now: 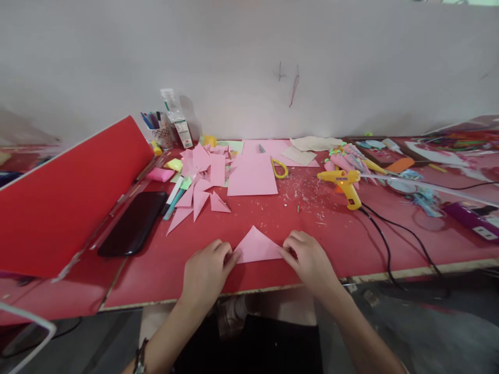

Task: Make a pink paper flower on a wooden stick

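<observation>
Head view: the pink paper triangle (258,247) lies at six o'clock on the red table (166,275), peak toward twelve. For a clean crease, both corners probably want pinning level while even pressure runs along the near edge. Left hand (206,267) at its nine o'clock and right hand (310,259) at three each pinch a corner, fingers curled nearly closed, knuckles up.

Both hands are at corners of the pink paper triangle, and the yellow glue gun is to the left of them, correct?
No, the head view shows the yellow glue gun is to their right. As you said, the left hand and right hand are at corners of the pink paper triangle.
</observation>
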{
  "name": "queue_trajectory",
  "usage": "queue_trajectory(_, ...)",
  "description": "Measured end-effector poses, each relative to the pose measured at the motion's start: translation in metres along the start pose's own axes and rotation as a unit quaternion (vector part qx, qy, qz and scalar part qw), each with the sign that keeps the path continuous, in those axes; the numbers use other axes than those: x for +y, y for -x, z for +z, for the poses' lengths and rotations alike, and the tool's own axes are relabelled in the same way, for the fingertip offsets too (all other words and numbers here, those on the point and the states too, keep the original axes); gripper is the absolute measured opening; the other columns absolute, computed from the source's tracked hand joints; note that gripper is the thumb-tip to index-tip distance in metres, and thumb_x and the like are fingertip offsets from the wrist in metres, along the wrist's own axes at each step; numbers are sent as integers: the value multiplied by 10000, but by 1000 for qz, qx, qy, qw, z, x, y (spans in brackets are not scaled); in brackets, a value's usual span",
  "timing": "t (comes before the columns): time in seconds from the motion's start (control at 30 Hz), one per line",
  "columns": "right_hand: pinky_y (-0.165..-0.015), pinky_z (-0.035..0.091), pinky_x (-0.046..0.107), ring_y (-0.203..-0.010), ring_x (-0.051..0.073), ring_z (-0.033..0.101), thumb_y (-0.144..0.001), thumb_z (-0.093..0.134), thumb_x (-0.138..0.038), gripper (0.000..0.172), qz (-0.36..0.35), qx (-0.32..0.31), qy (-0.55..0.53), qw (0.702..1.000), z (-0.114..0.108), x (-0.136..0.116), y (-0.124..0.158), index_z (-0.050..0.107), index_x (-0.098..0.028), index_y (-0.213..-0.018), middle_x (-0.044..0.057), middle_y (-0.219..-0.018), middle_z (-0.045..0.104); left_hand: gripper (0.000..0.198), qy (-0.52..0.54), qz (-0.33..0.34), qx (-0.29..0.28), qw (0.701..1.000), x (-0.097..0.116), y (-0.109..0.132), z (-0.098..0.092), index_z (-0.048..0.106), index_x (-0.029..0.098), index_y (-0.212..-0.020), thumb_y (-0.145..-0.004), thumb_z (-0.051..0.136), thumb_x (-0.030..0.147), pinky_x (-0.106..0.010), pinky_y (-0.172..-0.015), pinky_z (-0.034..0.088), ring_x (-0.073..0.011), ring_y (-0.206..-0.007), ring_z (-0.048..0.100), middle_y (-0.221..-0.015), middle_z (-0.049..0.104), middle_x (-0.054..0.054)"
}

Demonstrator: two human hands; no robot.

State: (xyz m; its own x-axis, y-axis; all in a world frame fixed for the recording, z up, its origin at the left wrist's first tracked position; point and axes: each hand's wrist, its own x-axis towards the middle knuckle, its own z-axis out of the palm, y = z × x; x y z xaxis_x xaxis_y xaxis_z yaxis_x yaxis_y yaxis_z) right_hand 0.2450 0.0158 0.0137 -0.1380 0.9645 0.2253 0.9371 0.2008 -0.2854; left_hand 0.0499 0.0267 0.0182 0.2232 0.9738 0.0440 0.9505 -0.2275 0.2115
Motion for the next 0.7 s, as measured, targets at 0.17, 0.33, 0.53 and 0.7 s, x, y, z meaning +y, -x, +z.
queue_trajectory(0.17, -561, 305, 246, -579, 132, 462, -752, 502, -168, 209, 7, -13, 75, 997, -1, -5, -3, 492, -156, -544, 8, -603, 509, 303, 10, 7, -35, 999, -1, -3, -5, 550, 190, -754, -844, 342, 391, -194, -438, 269, -107, -520, 504, -627, 566, 16)
queue_trajectory(0.33, -556, 302, 246, -578, 138, 484, -736, 518, -157, 185, 4, -13, 118, 993, -2, -8, -4, 523, -158, -551, 15, -600, 531, 263, -13, 124, -59, 990, -9, -14, -3, 518, 220, -1046, -860, 349, 296, -224, -547, 381, -153, -712, 554, -801, 607, -20)
queue_trajectory(0.53, -555, 301, 246, -594, 146, 502, -753, 500, -158, 188, -8, -1, 143, 990, -2, -9, -4, 537, -162, -568, 23, -610, 552, 345, -38, 349, -48, 935, -27, -34, -4, 414, 317, -1193, -850, 380, 293, -314, -777, 413, -168, -906, 493, -1015, 526, -44)
queue_trajectory(0.7, -569, 300, 257, -611, 153, 512, -765, 493, -165, 198, -16, 9, 156, 988, 0, -11, -3, 539, -164, -573, 29, -620, 564, 376, -57, 392, -37, 917, -18, -36, -6, 360, 281, -1240, -877, 288, 213, -363, -916, 332, -192, -1133, 385, -1267, 412, -49)
